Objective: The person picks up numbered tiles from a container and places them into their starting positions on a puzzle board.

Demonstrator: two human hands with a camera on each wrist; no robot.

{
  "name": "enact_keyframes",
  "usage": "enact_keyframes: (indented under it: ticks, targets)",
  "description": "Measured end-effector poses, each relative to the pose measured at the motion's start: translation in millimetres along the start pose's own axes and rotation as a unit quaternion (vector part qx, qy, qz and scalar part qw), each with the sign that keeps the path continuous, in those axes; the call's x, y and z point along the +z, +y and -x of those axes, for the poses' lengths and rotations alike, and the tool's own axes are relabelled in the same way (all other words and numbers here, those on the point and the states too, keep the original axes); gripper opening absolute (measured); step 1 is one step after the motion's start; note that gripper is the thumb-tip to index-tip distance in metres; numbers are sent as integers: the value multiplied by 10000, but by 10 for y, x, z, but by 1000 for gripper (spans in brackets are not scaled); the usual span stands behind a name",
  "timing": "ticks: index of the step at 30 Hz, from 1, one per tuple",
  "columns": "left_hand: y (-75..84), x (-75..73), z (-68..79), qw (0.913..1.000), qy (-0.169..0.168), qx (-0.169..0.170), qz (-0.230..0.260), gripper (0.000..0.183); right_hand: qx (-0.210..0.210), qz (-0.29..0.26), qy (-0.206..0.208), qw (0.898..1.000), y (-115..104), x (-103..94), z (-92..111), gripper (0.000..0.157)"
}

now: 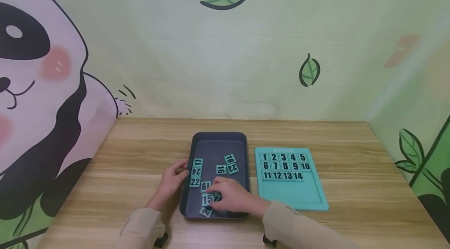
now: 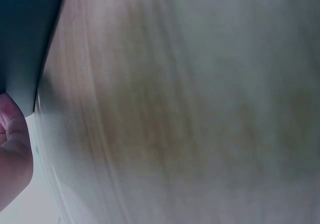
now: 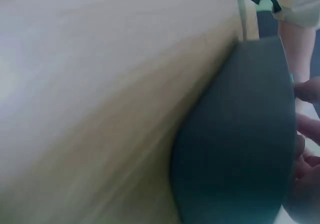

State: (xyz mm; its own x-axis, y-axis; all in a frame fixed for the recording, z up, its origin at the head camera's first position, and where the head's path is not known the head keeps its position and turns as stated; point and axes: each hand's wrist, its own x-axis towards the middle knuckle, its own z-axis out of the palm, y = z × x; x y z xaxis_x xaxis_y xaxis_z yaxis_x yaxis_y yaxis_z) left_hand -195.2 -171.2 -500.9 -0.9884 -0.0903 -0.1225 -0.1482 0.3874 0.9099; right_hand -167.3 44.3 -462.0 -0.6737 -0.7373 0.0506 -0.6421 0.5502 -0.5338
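Observation:
A dark tray (image 1: 219,136) holds several loose teal number tiles, among them 17, 24, 22, 16, 18 and 23. At its left rim my left hand (image 1: 173,180) grips the edge. My right hand (image 1: 232,195) reaches over the tray's right wall, and its thumb and index finger pinch the number 15 tile (image 1: 207,200). Close by lie the 19 tile (image 1: 204,186) and a tilted, partly covered tile (image 1: 206,212). Another tile under the right fingers is mostly hidden. In the right wrist view, the curled fingers (image 3: 310,126) show beyond the tray's outer wall.
Right of the tray lies a teal number board (image 1: 291,196), with tiles 1 to 14 in rows and a bare recess below them. Both rest on a wooden table (image 1: 147,139). Behind it hangs a printed panda-and-leaf backdrop (image 1: 168,57).

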Motion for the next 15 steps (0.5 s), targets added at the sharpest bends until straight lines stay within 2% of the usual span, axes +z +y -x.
enact_keyframes:
  ticks: [10, 15]
  targets:
    - [26, -8, 14, 10000, -19, 29, -27, 39, -111, -39, 424, 9990, 252, -246, 225, 28]
    - [19, -4, 5, 10000, -52, -3, -21, 39, 271, -81, 386, 9989, 403, -359, 349, 28]
